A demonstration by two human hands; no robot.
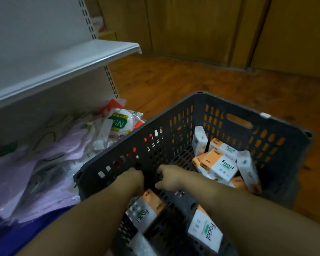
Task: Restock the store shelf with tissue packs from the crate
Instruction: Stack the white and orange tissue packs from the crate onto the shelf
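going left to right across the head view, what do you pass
lilac plastic packs → white packet with green label → left hand → right hand → orange and white Facial tissue pack → white tissue pack

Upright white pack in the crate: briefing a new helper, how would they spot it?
Find the dark slotted crate on the wooden floor. By its far corner, left of the orange-and-white Facial packs, stands a white pack. Unlike the leaning pack at right, it is upright.
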